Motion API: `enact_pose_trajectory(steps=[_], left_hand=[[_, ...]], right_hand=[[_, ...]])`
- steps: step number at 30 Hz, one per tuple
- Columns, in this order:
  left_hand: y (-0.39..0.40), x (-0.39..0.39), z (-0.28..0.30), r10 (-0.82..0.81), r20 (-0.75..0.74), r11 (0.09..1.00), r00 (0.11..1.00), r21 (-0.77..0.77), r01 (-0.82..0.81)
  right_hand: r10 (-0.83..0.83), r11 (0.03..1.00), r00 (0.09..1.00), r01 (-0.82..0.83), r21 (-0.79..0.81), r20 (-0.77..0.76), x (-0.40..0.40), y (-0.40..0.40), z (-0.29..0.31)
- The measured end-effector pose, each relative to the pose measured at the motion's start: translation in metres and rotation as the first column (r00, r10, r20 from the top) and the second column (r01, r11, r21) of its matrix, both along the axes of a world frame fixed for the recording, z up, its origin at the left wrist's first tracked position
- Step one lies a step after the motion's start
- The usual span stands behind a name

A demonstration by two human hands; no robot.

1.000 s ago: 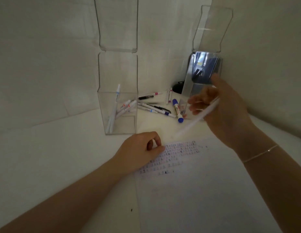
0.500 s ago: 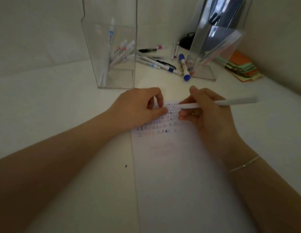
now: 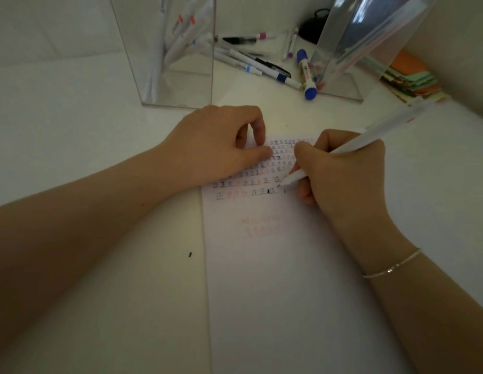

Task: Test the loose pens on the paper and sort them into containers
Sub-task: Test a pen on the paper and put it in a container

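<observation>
Your left hand (image 3: 221,147), fingers curled, pins the white marked paper sheet (image 3: 275,265) on the counter (image 3: 73,125) so your right hand (image 3: 340,174), pinching the white plastic pen (image 3: 351,147), can test its tip there.

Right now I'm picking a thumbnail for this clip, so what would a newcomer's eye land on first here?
First, the right hand gripping a white pen, its tip at the end of the bottom row of small test marks on the paper, mid-frame. Beside it, the left hand rests on the sheet's upper left corner. Behind them, loose pens lie scattered between two clear containers, the left container already holding several.
</observation>
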State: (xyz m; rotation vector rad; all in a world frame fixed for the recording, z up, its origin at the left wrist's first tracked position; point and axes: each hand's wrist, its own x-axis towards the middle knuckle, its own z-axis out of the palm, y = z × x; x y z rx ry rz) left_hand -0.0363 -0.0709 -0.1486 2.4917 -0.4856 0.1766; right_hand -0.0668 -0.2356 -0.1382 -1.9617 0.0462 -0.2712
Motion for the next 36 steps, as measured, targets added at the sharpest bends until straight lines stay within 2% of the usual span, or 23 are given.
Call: enact_pose_trajectory(steps=[8,25,31,33,36], left_hand=[[0.0,0.0,0.0,-0.004,0.01,1.0,1.0,0.003,0.004],[0.0,-0.001,0.0,-0.001,0.012,1.0,1.0,0.0,0.001],[0.0,-0.001,0.0,-0.005,0.011,1.0,1.0,-0.007,0.005],[0.0,-0.001,-0.001,-0.004,0.013,1.0,1.0,-0.003,0.004],[0.0,-0.002,-0.003,-0.006,0.044,1.0,0.999,-0.019,0.007]], right_hand=[[-0.027,0.999,0.999,0.028,-0.039,0.043,0.001,0.0,-0.002],[0.041,0.999,0.999,-0.041,-0.018,0.015,0.0,-0.002,0.0],[-0.026,0.997,0.994,0.033,-0.063,0.103,0.003,-0.002,-0.004],[-0.01,1.0,0.998,0.012,-0.017,0.069,0.004,-0.004,-0.004],[0.031,0.968,0.999,-0.021,0.251,-0.039,0.006,-0.011,0.002]])
